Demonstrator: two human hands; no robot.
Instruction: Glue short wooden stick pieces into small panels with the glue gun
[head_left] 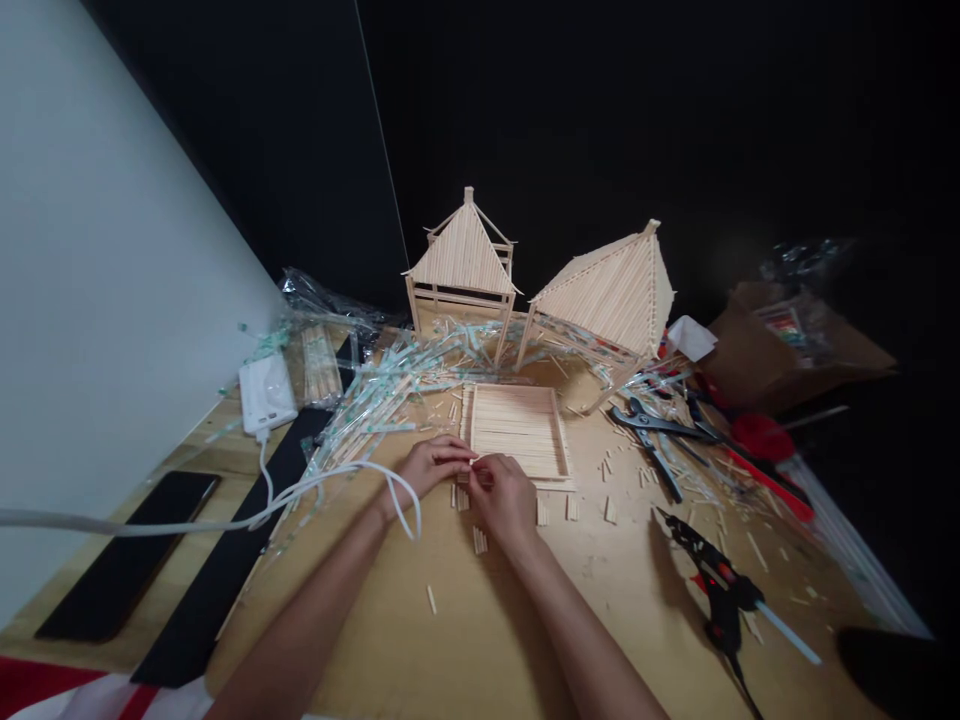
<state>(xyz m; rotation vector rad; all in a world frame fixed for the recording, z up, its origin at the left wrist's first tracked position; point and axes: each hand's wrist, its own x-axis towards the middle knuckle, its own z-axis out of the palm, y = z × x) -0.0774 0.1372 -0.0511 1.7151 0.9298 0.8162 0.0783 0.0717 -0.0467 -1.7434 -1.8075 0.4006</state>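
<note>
My left hand (431, 463) and my right hand (502, 495) meet at the near left corner of a flat square frame of wooden sticks (519, 428) lying on the table. Both hands have their fingers pinched together on a small stick piece between them at that corner; the piece is mostly hidden. Short cut stick pieces (478, 541) lie just below the hands. Two stick houses with pitched roofs stand behind the frame, one (463, 265) at the middle and one (609, 295) to its right.
A black glue gun (720, 590) lies at the right, pliers (651, 432) beyond it. Plastic wrappers (375, 395) pile at the left, beside a white power bank (265, 393) with cable. A dark phone (124, 568) lies near the left edge. A cardboard box (787, 350) sits far right.
</note>
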